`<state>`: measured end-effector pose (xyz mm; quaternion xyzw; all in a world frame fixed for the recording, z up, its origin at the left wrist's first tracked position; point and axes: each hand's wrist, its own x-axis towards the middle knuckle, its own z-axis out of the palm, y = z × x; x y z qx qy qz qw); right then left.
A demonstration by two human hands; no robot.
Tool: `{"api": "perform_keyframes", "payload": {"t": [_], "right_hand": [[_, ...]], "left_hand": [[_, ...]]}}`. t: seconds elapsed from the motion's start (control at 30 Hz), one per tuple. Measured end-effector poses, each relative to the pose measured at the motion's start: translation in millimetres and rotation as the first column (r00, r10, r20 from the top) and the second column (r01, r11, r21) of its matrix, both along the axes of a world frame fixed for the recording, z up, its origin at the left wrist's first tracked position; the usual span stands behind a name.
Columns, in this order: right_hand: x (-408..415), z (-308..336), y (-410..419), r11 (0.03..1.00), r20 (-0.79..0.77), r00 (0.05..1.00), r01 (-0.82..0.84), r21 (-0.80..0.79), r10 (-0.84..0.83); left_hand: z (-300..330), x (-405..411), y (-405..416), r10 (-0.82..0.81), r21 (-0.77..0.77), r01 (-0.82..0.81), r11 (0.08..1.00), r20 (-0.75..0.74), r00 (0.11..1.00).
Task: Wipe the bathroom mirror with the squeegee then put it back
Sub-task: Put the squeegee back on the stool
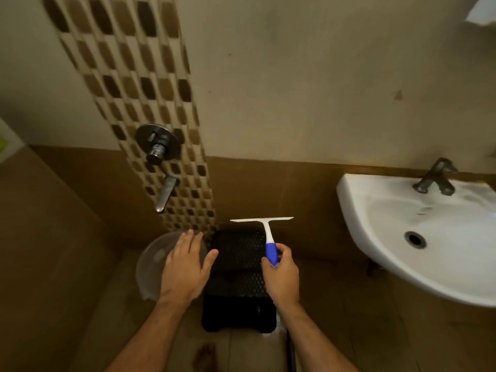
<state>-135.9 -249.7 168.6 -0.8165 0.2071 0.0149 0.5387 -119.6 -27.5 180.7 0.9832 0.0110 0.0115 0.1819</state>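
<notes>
The squeegee has a white blade, a white neck and a blue handle. My right hand grips the blue handle, holding the squeegee upright with the blade level at the top, above a black perforated stool. My left hand hovers flat with fingers spread, holding nothing, over a clear upturned bucket. No mirror is in view; only a pale corner shows at the top right and I cannot tell what it is.
A white wall basin with a metal tap hangs at the right. A chrome shower valve and spout sit on the patterned tile strip at the left. Brown tiles cover the lower walls and floor.
</notes>
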Motion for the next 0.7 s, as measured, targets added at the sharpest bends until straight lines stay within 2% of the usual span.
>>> {"api": "perform_keyframes", "payload": {"t": [0.13, 0.23, 0.4, 0.5, 0.7], "right_hand": [[26, -30, 28, 0.957, -0.174, 0.98, -0.137, -0.257, 0.094], [47, -58, 50, 0.905, -0.27, 0.954, -0.228, -0.36, 0.133], [81, -102, 69, 0.825, -0.286, 0.926, -0.356, -0.439, 0.247], [97, -125, 74, 0.809, -0.326, 0.907, -0.393, -0.437, 0.265], [117, -186, 79, 0.769, -0.446, 0.84, -0.498, -0.402, 0.311]], "left_hand": [[-20, 25, 28, 0.015, -0.012, -0.016, 1.0, -0.054, 0.998], [-46, 46, 47, 0.036, -0.03, -0.039, 0.999, -0.1, 0.994], [-103, 76, 57, -0.038, -0.025, 0.034, 0.999, -0.191, 0.981], [-133, 86, 47, -0.063, -0.022, 0.06, 0.998, -0.228, 0.972], [-183, 90, 25, -0.028, -0.05, 0.014, 0.999, -0.303, 0.953]]}}
